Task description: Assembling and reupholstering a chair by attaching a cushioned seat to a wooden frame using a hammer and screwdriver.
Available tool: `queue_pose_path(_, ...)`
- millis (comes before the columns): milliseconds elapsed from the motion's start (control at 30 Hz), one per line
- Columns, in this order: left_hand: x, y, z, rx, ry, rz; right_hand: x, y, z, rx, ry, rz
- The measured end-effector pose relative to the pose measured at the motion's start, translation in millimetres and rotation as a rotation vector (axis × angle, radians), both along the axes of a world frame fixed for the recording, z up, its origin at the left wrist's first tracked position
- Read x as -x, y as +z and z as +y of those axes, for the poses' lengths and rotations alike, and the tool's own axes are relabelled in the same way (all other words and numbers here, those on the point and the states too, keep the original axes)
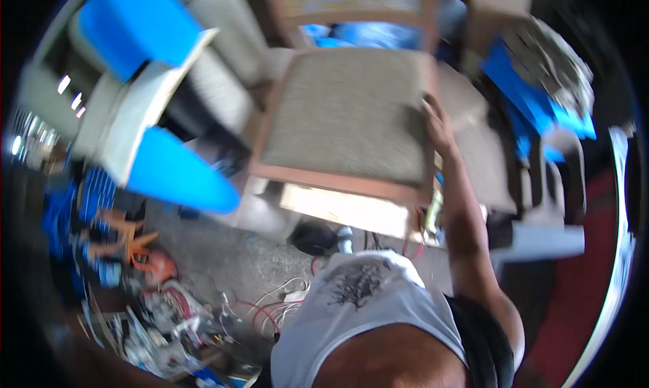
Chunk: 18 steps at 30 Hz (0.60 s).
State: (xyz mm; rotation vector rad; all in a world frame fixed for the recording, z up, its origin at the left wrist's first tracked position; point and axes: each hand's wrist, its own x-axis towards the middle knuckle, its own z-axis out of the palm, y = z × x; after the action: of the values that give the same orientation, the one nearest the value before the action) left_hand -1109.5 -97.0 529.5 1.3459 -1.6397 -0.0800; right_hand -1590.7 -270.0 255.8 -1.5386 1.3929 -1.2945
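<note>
My right hand [438,125] is at the right edge of a wooden chair [338,178] with a grey-brown upholstered seat [348,110]. Its fingers look stretched out along that edge, and a shadow falls on the fabric beside them. Blur hides whether the hand presses on the chair or only hovers by it. The chair's backrest [358,1] rises at the far side, and a pale board [345,209] shows below the front rail. Part of my left arm [101,361] appears dark at the lower left; its hand is out of the picture.
Bright blue and white curved pieces [179,175] stand at the left. Other upholstered chair parts [473,138] and a blue bundle [520,97] are at the right. Cables [270,307] and mixed clutter [162,327] lie on the grey floor, near an orange stool [125,236].
</note>
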Motion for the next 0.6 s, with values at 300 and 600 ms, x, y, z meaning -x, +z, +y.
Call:
queue_pose_path(300, 94, -64, -54, -0.227, -0.223, -0.025, 102, -35, 105, -0.371, -0.089, -0.587)
queue_pose_path(600, 75, -76, -37, -0.323, -0.164, -0.128, 70, -12, 171, -0.278, 0.106, -0.213)
